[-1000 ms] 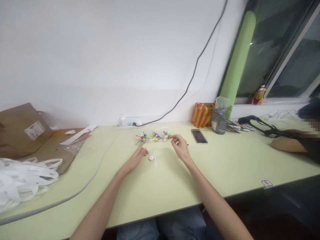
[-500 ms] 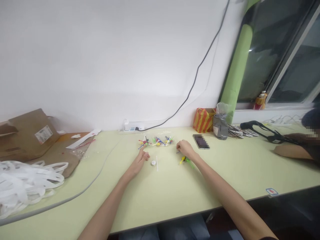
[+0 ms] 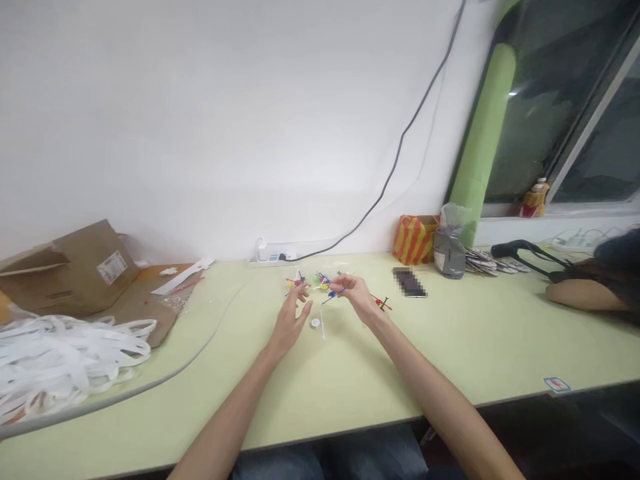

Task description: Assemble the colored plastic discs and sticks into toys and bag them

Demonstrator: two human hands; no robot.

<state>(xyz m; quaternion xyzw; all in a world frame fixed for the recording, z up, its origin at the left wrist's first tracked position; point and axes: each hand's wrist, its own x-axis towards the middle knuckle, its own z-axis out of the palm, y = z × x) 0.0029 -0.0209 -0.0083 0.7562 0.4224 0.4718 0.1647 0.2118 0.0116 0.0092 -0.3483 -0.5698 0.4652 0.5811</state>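
Between the thumb and fingers of my right hand (image 3: pixel 356 295) is a thin blue plastic stick (image 3: pixel 330 297), tilted above the table. My left hand (image 3: pixel 290 320) is open, thumb and fingers apart, just left of that stick. Several small coloured plastic sticks and pieces (image 3: pixel 294 281) lie behind both hands, partly hidden by the fingers. Nearer to me, a small white round piece (image 3: pixel 315 323) rests beside a white stick (image 3: pixel 323 327). A red and black piece (image 3: pixel 383 304) lies right of my right wrist.
On the right stand a phone (image 3: pixel 410 283), a red-and-yellow striped bag (image 3: pixel 413 240) and a grey container (image 3: pixel 449 253). Cardboard (image 3: pixel 75 267), white straps (image 3: pixel 75 347) and a grey cable (image 3: pixel 165 383) occupy the left. Another person's arm (image 3: pixel 585 293) rests at the far right.
My right hand has moved left with the blue stick in it. My left hand has turned, its fingers now spread. The pieces formerly by my right wrist look different. The view has shifted slightly.
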